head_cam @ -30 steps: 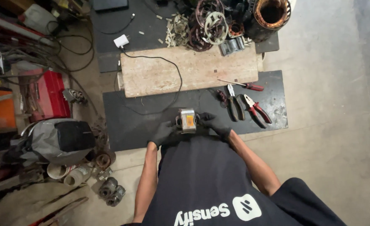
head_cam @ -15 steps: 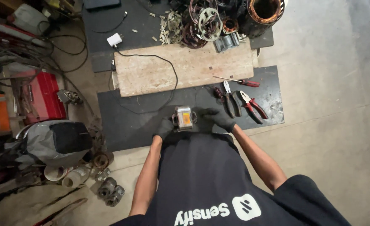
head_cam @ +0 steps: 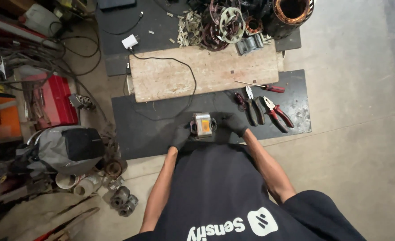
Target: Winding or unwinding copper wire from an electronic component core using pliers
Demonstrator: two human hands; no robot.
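Two dark mats (head_cam: 162, 134) cover the floor, with a wooden board (head_cam: 206, 71) lying across where they meet. On the near mat, just ahead of the person's chest, a small metal motor core (head_cam: 203, 125) sits between both gloved hands. The left hand (head_cam: 181, 135) is closed on its left side and the right hand (head_cam: 234, 123) on its right, so each is clamped on the core. It seems best to keep the grip even on both sides and the piece low over the mat. Its orange opening faces up toward the camera; its long axis I cannot tell. Pliers (head_cam: 277, 112) and a screwdriver (head_cam: 262, 86) lie near, to the right.
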